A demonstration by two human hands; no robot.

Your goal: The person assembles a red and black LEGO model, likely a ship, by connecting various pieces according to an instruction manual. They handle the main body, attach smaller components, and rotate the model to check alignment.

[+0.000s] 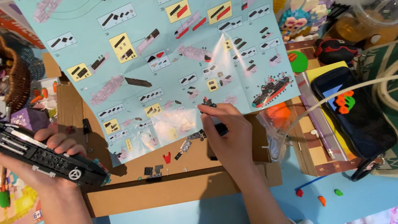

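My left hand (49,155) at the lower left grips a long black brick-built model (45,157) with grey details and a round emblem on its side. My right hand (230,132) rests in the middle of the view on the lower edge of a large pale blue instruction sheet (137,62). Its fingertips pinch a small black brick piece (208,101) against the paper. Small loose black, grey and red pieces (166,159) lie on the brown cardboard (174,191) just left of that hand.
A dark phone (356,116) with an orange and green brick figure lies at the right on a yellow pad. A clear bag with orange parts (277,114) sits beside it. A wicker basket (14,74) stands at the left. Small coloured bits (319,199) dot the blue surface.
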